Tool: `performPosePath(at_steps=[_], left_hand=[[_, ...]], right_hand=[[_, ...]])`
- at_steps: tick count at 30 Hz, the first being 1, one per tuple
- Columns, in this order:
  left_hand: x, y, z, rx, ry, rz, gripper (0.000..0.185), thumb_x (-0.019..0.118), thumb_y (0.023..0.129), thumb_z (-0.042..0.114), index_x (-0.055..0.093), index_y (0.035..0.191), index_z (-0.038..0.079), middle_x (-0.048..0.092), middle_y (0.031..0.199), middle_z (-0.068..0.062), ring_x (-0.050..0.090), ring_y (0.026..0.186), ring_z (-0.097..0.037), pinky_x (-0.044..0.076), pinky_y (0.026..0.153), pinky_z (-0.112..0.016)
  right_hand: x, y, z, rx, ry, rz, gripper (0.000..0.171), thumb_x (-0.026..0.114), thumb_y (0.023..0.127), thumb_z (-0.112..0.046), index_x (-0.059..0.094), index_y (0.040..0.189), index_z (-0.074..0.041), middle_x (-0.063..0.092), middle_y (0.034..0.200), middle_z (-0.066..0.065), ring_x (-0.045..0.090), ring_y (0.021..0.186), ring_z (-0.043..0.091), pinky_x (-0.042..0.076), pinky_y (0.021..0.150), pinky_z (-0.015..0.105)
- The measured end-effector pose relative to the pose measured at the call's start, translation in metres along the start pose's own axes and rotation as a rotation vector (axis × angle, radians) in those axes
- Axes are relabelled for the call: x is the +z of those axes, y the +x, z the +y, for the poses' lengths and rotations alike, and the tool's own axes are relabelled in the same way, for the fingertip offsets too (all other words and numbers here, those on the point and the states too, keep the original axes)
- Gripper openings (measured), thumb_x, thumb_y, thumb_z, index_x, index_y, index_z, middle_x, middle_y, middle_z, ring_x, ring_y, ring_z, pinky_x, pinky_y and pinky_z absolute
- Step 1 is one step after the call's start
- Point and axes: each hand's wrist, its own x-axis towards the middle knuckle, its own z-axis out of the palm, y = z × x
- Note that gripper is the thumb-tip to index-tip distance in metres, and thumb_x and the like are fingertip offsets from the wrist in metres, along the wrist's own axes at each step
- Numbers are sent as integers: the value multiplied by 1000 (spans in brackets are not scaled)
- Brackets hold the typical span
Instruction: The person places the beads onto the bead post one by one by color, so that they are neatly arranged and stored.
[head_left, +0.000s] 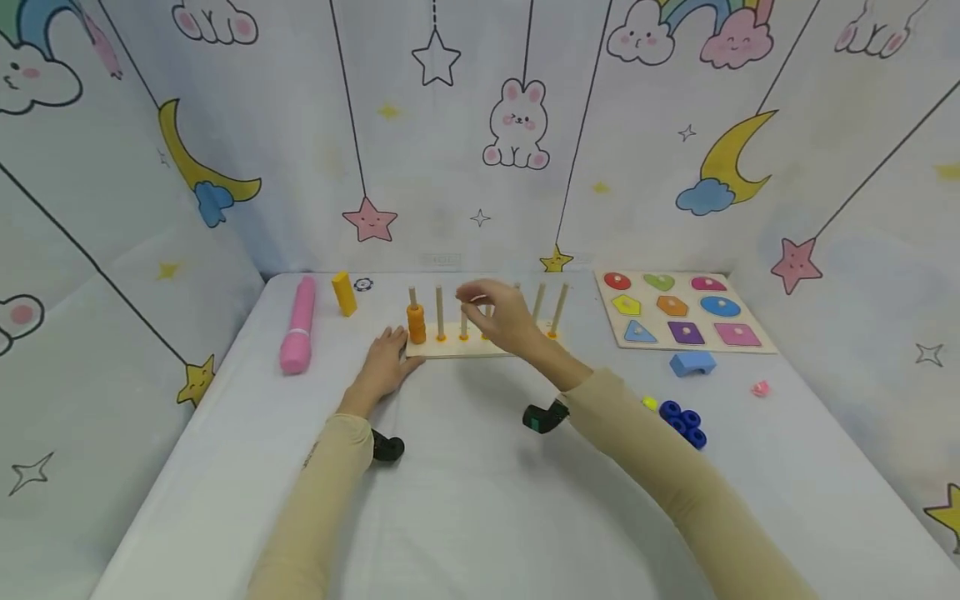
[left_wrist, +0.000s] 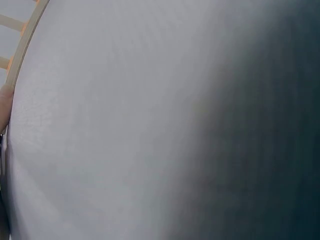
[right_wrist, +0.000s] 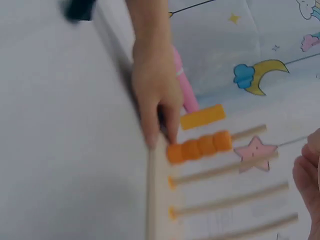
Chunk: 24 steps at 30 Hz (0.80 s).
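Nearest are two tan sleeves (head_left: 667,475), reaching toward the peg board (head_left: 480,351) from its near side, with a black device (head_left: 387,448) showing beside each cuff. To the right of the peg board and nearer than it are dark blue rings (head_left: 682,423) in a cluster, a small yellow piece (head_left: 649,403) just beside them, a small pink piece (head_left: 761,389) and a blue block (head_left: 693,364) with a notch. The left hand (head_left: 381,364) lies at the peg board's left end, touching it, fingers loosely extended and thumb at the front edge. The peg board stands on the white surface (head_left: 450,500); four orange beads (head_left: 416,323) are stacked on its leftmost peg. The right hand (head_left: 506,317) is above the peg board's middle, fingers and thumb bent toward each other; I cannot tell whether anything is between them. Left of the peg board lies a pink tube (head_left: 298,325). Behind its left end stands a yellow block (head_left: 344,294); a shape puzzle (head_left: 650,308) lies to its right. Beyond the peg board hangs a printed backdrop (head_left: 450,167).
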Motion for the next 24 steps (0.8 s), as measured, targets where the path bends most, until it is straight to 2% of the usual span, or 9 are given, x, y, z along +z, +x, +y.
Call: performPosePath(at_steps=[5,9,17,21,24], left_hand=[[-2,-3,2,4,-10,3,73,55,95,39,28,143,-9,22,150,-25,9,140,-41,7,115,-52],[0,-1,6,16,-6,-11,74,55,95,38,27,143,-11,22,150,-26,9,140,-42,7,114,-53],[-7,-2,-2,8,-17,7,73,54,96,38,26,143,-10,21,150,-27,8,140,-42,5,114,-53],[-2,-3,-2,20,-14,5,73,54,96,38,27,143,-10,21,150,-27,8,140,-43,6,114,-54],[3,-2,2,35,-9,1,72,55,95,38,29,143,-10,23,150,-27,10,139,-43,7,114,-54]], right_hand=[[-42,-61,17,96,-1,-26,17,66,84,4,65,101,1,68,97,9,66,89,18,56,78,25],[-80,-113,34,192,-61,-47,18,67,85,1,65,103,-1,68,100,6,65,90,17,56,80,28],[-139,-175,54,366,-173,-129,20,64,89,-5,64,109,-4,67,104,7,64,95,22,55,84,38],[-153,-201,52,464,-155,-215,25,66,88,-7,63,113,-4,66,108,8,63,98,22,54,85,39],[-157,-218,46,505,-159,-280,29,68,86,-8,63,115,-4,66,109,6,63,98,20,54,85,36]])
